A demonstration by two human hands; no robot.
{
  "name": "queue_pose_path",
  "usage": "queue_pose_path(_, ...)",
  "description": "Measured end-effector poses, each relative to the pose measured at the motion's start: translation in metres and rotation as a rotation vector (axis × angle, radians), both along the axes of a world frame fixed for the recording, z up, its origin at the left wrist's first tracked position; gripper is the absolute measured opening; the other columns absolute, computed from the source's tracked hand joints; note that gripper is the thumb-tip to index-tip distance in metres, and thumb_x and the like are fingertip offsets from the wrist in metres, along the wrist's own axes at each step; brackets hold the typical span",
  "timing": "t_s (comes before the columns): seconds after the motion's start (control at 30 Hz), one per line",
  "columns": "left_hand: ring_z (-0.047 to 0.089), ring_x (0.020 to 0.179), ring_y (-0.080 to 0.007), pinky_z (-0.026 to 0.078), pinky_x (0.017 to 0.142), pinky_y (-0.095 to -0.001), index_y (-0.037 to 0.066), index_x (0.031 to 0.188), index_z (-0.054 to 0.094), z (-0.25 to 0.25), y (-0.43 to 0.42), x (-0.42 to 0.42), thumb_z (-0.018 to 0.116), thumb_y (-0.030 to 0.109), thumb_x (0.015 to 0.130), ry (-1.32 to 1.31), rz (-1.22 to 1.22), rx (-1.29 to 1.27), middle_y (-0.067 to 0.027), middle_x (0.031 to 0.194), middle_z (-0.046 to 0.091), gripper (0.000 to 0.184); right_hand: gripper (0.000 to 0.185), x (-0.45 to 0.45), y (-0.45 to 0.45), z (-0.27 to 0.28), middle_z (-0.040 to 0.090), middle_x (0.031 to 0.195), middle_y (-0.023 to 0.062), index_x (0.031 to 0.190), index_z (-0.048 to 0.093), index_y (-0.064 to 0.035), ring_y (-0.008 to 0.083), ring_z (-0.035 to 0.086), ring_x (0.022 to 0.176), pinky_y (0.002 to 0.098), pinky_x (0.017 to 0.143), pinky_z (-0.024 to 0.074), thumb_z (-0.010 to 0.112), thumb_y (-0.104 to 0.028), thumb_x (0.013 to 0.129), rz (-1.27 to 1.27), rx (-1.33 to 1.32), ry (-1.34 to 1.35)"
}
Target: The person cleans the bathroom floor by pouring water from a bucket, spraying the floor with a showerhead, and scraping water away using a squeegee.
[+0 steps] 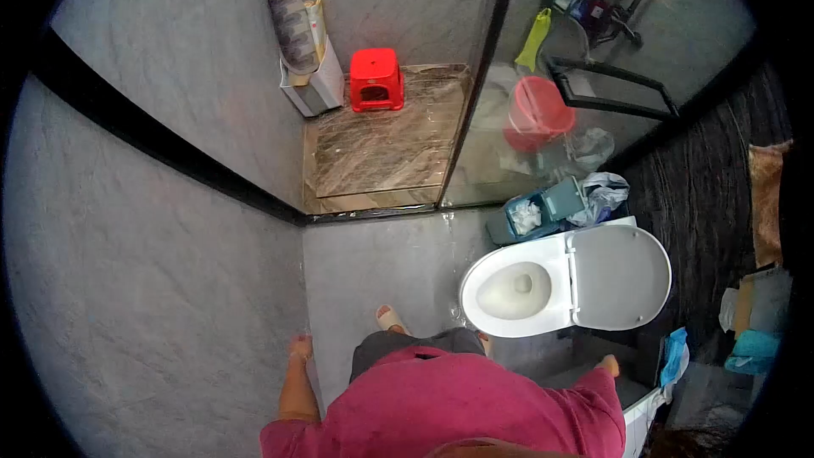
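My left hand [301,346] hangs low beside the grey wall on the left. It is small in view, and its fingers cannot be made out. On the other side, my right hand [610,365] is at the dark cabinet [632,386] beside the toilet; whether it touches the cabinet or holds anything is unclear. The white toilet [555,282] stands ahead and to the right, with its lid [623,276] raised and its bowl [513,291] showing. Just beyond it, a teal bin [509,225] has its lid up and white tissue [526,217] inside.
A black-framed glass partition [483,144] borders the shower area. Within it are a red stool [376,79], a white box [315,89] with a rolled mat [292,25], and a red bucket [538,114]. Plastic bags [602,198] lie by the bin. Blue packaging [674,356] hangs near the cabinet.
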State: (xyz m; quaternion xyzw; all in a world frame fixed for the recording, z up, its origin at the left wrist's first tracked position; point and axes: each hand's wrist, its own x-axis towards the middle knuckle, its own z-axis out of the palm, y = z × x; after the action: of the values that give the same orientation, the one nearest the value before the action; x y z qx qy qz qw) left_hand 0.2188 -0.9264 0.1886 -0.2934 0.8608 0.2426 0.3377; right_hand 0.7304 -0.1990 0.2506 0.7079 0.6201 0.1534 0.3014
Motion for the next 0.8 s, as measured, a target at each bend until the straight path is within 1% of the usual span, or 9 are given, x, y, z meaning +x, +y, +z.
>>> queue_pose_path(0.07, 0.05, 0.093, -0.0276, 0.039, 0.08, -0.0335, 0.001, 0.101, 0.053, 0.038, 0.049, -0.057, 0.05, 0.027, 0.075, 0.098, -0.1, 0.138, -0.0161, 0.099, 0.055, 0.037, 0.023, -0.063, -0.062, -0.013, 0.053, 0.083, 0.0099, 0.094, 0.053, -0.0089, 0.0223, 0.052, 0.07, 0.0396, 0.06, 0.0435, 0.047, -0.025, 0.079, -1.103, 0.108, 1.244)
queue_pose_path(0.2, 0.049, 0.096, -0.0288, 0.037, 0.084, -0.0339, 0.002, 0.103, 0.051, -0.002, 0.071, -0.151, 0.052, 0.027, 0.073, 0.206, -0.288, -0.001, -0.0175, 0.102, 0.053, 0.04, 0.032, -0.253, -0.116, 0.039, 0.052, 0.07, 0.0039, 0.098, 0.05, -0.0067, 0.0137, 0.049, 0.055, 0.0297, 0.045, 0.0405, 0.056, -0.028, 0.075, -0.385, -0.85, 1.084)
queue_pose_path(0.3, 0.048, 0.096, -0.0302, 0.036, 0.085, -0.0339, 0.002, 0.102, 0.052, -0.072, 0.079, -0.212, 0.052, 0.027, 0.072, 0.121, -0.142, 0.002, -0.0186, 0.1, 0.053, 0.039, 0.046, -0.351, -0.093, -0.005, 0.057, 0.074, 0.0111, 0.099, 0.049, -0.0017, 0.0161, 0.055, 0.062, 0.0258, 0.049, 0.0436, 0.063, -0.032, 0.068, -0.06, -0.92, 1.092)
queue_pose_path(0.37, 0.049, 0.095, -0.0307, 0.037, 0.084, -0.0342, 0.002, 0.101, 0.053, -0.082, 0.086, -0.258, 0.052, 0.027, 0.072, 0.132, -0.136, 0.063, -0.0187, 0.099, 0.054, 0.039, 0.043, -0.429, -0.091, -0.039, 0.058, 0.077, 0.0126, 0.098, 0.051, -0.0009, 0.0205, 0.056, 0.071, 0.0293, 0.062, 0.0441, 0.061, -0.031, 0.069, 0.595, -0.876, 1.089)
queue_pose_path(0.47, 0.054, 0.084, -0.031, 0.043, 0.074, -0.0354, -0.001, 0.097, 0.053, -0.034, 0.117, -0.305, 0.052, 0.027, 0.072, 0.244, 0.143, 0.44, -0.0184, 0.092, 0.056, 0.037, 0.043, -0.594, -0.115, -0.013, 0.057, 0.087, 0.0132, 0.1, 0.052, -0.0063, 0.0244, 0.055, 0.078, 0.0327, 0.069, 0.0426, 0.058, -0.036, 0.07, 0.64, -1.074, 1.031)
queue_pose_path(0.53, 0.056, 0.075, -0.029, 0.046, 0.063, -0.0344, -0.002, 0.094, 0.054, -0.043, 0.115, -0.339, 0.049, 0.026, 0.074, 0.128, -0.142, -0.087, -0.0162, 0.086, 0.057, 0.035, 0.045, -0.684, -0.134, -0.052, 0.056, 0.089, 0.0168, 0.101, 0.052, -0.0054, 0.0297, 0.053, 0.081, 0.0339, 0.072, 0.0416, 0.057, -0.038, 0.07, 0.91, -1.025, 0.97)
queue_pose_path(0.6, 0.056, 0.076, -0.0286, 0.046, 0.063, -0.034, -0.002, 0.094, 0.054, -0.01, 0.145, -0.363, 0.049, 0.025, 0.074, 0.059, 0.018, 0.008, -0.0159, 0.086, 0.057, 0.034, 0.042, -0.786, -0.158, 0.003, 0.051, 0.093, 0.0195, 0.104, 0.047, -0.0049, 0.0318, 0.049, 0.087, 0.0376, 0.075, 0.0398, 0.057, -0.031, 0.072, 0.956, -1.196, 1.184)
queue_pose_path(0.63, 0.056, 0.077, -0.0282, 0.046, 0.062, -0.0337, -0.002, 0.094, 0.054, 0.004, 0.156, -0.377, 0.048, 0.025, 0.074, -0.006, 0.205, 0.084, -0.0156, 0.085, 0.057, 0.034, 0.044, -0.827, -0.166, 0.024, 0.05, 0.094, 0.0183, 0.106, 0.045, -0.0051, 0.0316, 0.048, 0.09, 0.0377, 0.076, 0.0392, 0.058, -0.029, 0.071, 1.001, -1.068, 1.227)
queue_pose_path(0.8, 0.056, 0.076, -0.0274, 0.045, 0.063, -0.0336, -0.002, 0.091, 0.054, -0.044, 0.177, -0.431, 0.049, 0.026, 0.073, -0.068, -0.098, 0.14, -0.0158, 0.084, 0.058, 0.033, 0.051, -0.962, -0.117, 0.101, 0.044, 0.102, 0.0193, 0.112, 0.039, -0.0045, 0.0314, 0.044, 0.097, 0.0357, 0.081, 0.0376, 0.058, -0.028, 0.071, 1.029, -0.706, 1.644)
